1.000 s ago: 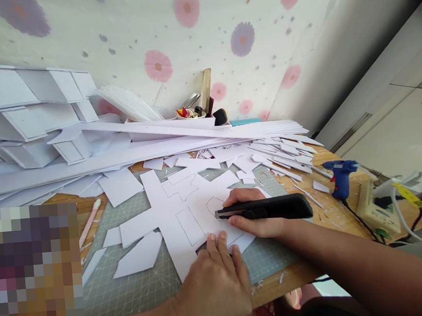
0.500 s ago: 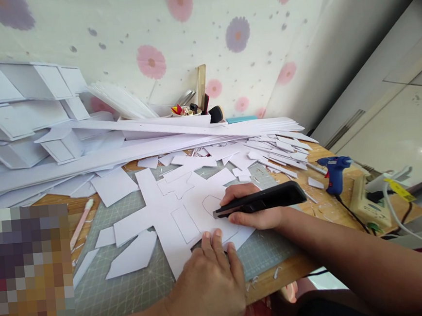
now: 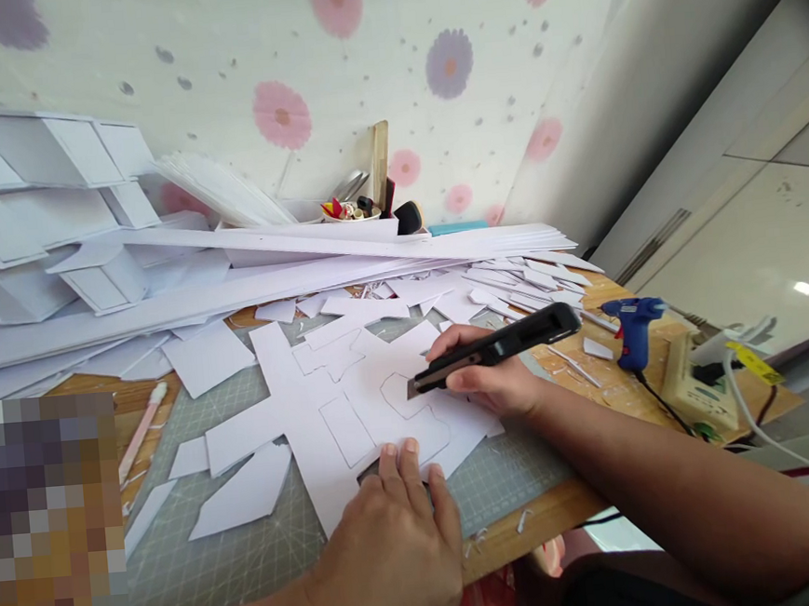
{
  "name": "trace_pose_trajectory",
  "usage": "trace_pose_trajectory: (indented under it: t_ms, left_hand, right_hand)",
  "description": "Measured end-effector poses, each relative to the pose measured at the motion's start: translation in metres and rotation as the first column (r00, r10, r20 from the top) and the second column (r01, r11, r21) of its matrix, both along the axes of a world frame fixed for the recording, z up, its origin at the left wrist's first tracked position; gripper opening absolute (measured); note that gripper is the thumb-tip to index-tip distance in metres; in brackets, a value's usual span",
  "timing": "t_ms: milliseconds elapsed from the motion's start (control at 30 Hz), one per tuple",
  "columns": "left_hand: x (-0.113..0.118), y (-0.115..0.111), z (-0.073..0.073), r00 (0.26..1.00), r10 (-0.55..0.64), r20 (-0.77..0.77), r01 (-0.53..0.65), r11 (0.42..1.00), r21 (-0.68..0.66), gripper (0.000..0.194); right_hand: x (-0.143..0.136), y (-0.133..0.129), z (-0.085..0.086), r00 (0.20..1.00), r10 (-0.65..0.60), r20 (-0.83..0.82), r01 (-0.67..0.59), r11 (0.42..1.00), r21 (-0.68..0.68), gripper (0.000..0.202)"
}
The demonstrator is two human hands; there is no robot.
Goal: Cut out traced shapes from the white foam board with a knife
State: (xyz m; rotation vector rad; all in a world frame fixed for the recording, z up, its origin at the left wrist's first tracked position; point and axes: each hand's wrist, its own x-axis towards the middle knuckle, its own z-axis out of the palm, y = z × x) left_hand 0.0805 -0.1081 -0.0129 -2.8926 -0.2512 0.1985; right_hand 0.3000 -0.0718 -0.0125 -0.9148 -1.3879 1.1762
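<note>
A white foam board sheet (image 3: 346, 396) with several pencilled outlines lies on the grey-green cutting mat (image 3: 252, 502). My right hand (image 3: 486, 371) is wrapped round a black utility knife (image 3: 512, 339), its blade tip at the pencilled outline right of the sheet's middle. Whether the blade has gone into the board I cannot tell. My left hand (image 3: 401, 527) rests flat, palm down, with fingertips on the sheet's near edge, holding nothing. White offcuts (image 3: 244, 493) lie left of the sheet.
A blue glue gun (image 3: 635, 332) stands right beside a power strip (image 3: 706, 391) with cords. Long white strips (image 3: 304, 273) and scraps (image 3: 529, 279) lie along the back. White box-like models (image 3: 25, 202) are stacked at back left. A pink pencil-like stick (image 3: 141, 431) lies left.
The knife's handle has swung up, and its blade has shifted slightly up along the outline. My left hand stays on the sheet. The whole view has shifted a little.
</note>
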Motion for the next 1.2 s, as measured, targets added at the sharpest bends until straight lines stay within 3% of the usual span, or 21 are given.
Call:
trace_pose_trajectory:
  t_ms: [67,200,400,633,1200]
  left_hand:
    - [0.001,0.000,0.000,1.000,-0.007,-0.006,0.007,1.000,0.003,0.070]
    - [0.001,0.001,0.001,1.000,0.004,-0.017,-0.004,1.000,0.009,0.067]
    - [0.000,0.000,0.003,0.999,-0.015,-0.030,0.015,1.000,0.004,0.067]
    - [0.000,0.001,0.002,1.000,-0.021,-0.022,0.020,0.999,-0.028,0.066]
    - [0.001,0.003,0.004,1.000,-0.021,0.015,0.021,0.998,-0.064,0.061]
  right_hand:
    - [0.000,0.000,-0.003,0.996,0.006,-0.094,-0.012,0.998,-0.068,0.038]
    - [0.002,0.001,-0.005,0.995,0.063,-0.082,-0.077,0.981,-0.177,0.029]
    - [0.003,0.007,0.005,0.990,0.100,0.100,-0.084,0.986,-0.146,0.020]
    - [-0.003,0.006,0.007,0.992,0.054,0.110,-0.025,0.968,-0.248,0.017]
    - [0.000,0.004,0.007,0.966,0.074,0.247,-0.043,0.991,-0.128,0.017]
